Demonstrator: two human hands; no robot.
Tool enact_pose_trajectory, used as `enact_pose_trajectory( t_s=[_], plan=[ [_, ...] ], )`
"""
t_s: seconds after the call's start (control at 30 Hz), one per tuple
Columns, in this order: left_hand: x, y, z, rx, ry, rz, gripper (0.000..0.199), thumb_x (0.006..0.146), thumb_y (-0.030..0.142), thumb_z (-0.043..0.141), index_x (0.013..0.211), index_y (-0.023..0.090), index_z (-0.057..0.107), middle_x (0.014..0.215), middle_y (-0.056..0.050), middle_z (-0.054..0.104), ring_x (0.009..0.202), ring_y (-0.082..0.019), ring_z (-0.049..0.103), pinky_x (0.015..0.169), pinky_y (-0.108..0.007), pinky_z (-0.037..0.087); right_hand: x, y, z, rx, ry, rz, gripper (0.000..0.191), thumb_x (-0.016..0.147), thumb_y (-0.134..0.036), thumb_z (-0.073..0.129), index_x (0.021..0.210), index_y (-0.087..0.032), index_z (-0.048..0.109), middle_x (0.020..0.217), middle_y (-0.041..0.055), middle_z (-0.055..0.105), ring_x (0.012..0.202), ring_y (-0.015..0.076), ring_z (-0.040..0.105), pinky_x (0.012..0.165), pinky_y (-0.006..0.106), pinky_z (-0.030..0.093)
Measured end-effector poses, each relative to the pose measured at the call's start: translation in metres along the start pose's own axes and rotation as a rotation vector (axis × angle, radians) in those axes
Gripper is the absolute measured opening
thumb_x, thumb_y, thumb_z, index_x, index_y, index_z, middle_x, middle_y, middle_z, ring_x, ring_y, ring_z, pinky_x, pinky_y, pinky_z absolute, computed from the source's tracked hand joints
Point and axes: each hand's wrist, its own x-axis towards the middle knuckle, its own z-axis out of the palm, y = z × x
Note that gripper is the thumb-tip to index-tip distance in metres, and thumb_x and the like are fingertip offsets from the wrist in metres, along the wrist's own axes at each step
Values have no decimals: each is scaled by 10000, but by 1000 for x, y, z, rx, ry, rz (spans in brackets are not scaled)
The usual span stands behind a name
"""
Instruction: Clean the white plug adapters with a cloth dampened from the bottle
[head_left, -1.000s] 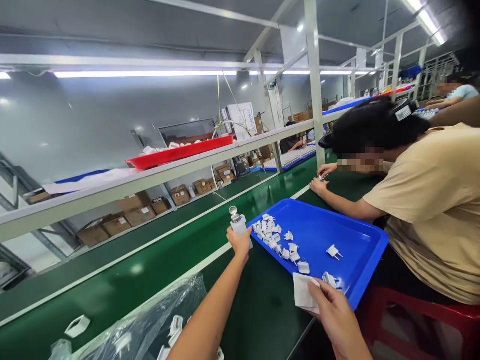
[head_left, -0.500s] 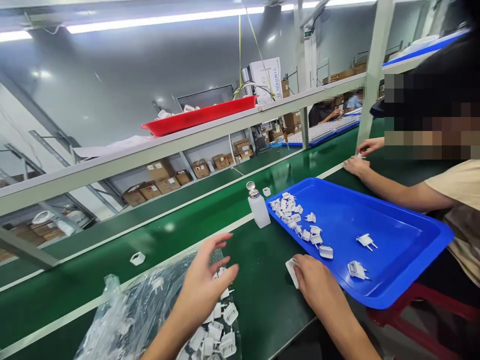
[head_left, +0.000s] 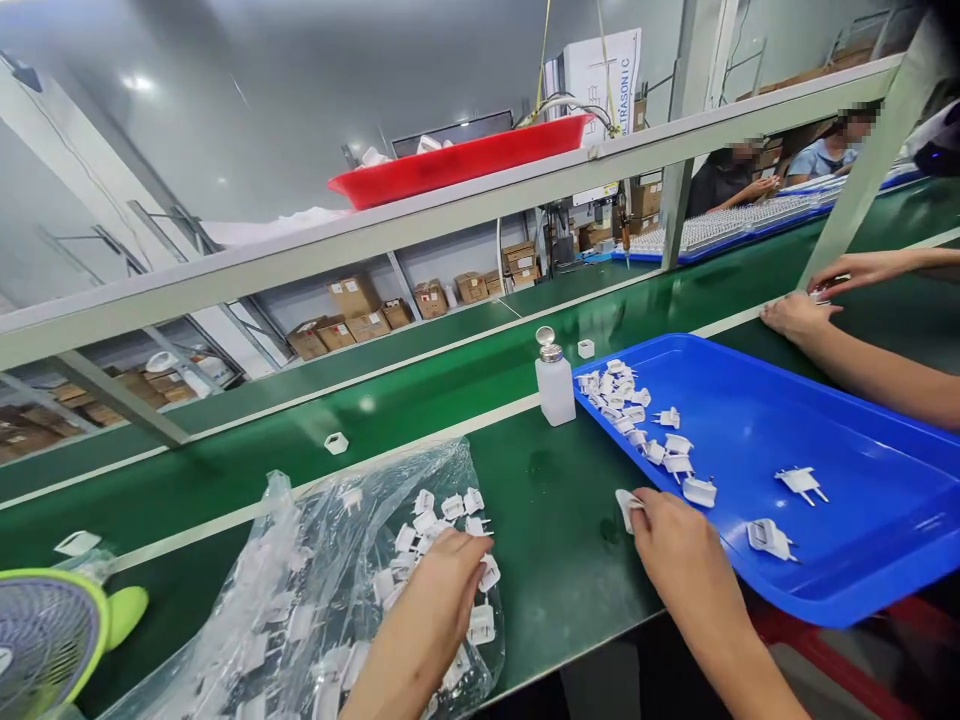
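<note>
Our left hand lies on the clear plastic bag of small white plug parts, its fingers curled down among the pieces at the bag's open mouth; we cannot tell whether they have closed on one. Our right hand rests on the green counter just beside the near edge of the blue tray, its fingers pinched on a small white cloth that pokes out at the fingertips. In the tray more white plug parts lie scattered (most heaped at its far left corner, a few loose towards the middle). A white pump bottle with a metal top stands upright on the counter just left of the tray. A co-worker's hands rest on the counter beyond the tray's far side. At the lower left corner we see part of a green fan.
</note>
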Motion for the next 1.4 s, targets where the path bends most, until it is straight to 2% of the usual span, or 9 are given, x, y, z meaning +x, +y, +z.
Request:
enact_pose_trajectory(
  t_s=[0.23,0.43,0.57,0.63,0.7,0.8,0.93,1.0,1.4],
  plan=[
    [21,-7,27,187,-138,-33,320,741,-27,555,795,252,702,842,-53,756,826,-271,756,686,-315,549,-6,1,-5,170,-53,-17,344,898,-425,516,965,-227,789,915,80,801,825,280,744,724,339,531],
    [26,38,46,220,-149,152,450,688,-104,470,856,245,700,925,-46,756,931,-276,720,760,-353,594,-5,3,-1,260,48,76,423,904,-437,500,1080,-156,764,1099,180,778,1019,367,721,905,461,522],
    [14,56,76,18,133,273,447,887,5,446,1195,204,702,1180,-110,753,1153,-285,672,977,-411,593,-20,10,-1,420,-48,114,387,911,-491,589,1104,-207,767,996,88,814,884,265,775,744,310,602],
    [4,55,88,-165,276,175,526,973,73,380,1440,222,570,1406,-115,662,1293,-267,612,1074,-416,554,-30,12,-2,440,-60,111,367,935,-488,589,1095,-216,775,984,79,814,839,245,775,693,282,600],
    [-6,51,96,-318,305,11,509,1009,186,429,1508,260,500,1423,-118,640,1164,-261,682,961,-401,618,-39,10,-3,420,-28,101,338,938,-480,600,1052,-230,796,1005,85,803,843,249,762,695,288,589],
    [-13,47,103,-422,246,-141,509,925,275,639,1427,221,576,1213,-134,711,803,-232,703,750,-386,652,-52,1,1,346,43,-62,300,977,-379,562,1119,-265,801,1113,85,772,986,256,737,836,313,583],
    [-6,49,108,-433,274,-69,386,916,120,553,1264,225,680,1065,-97,739,895,-257,689,825,-414,621,-63,-10,16,264,45,-582,405,999,-101,478,1316,-236,690,1226,70,753,1150,217,696,1018,333,566],
    [-2,50,109,-429,317,-26,411,899,37,479,1194,216,702,999,-82,746,914,-252,692,834,-403,611,-67,-8,25,259,3,-701,455,990,-47,463,1381,-215,624,1265,77,738,1188,205,681,1021,324,577],
    [8,58,101,-295,447,92,391,808,-66,451,1049,97,712,796,-80,739,735,-237,704,633,-340,611,-86,2,19,140,-92,-658,501,940,-14,422,1401,-187,511,1273,118,673,1180,174,688,1001,233,568]
  ],
)
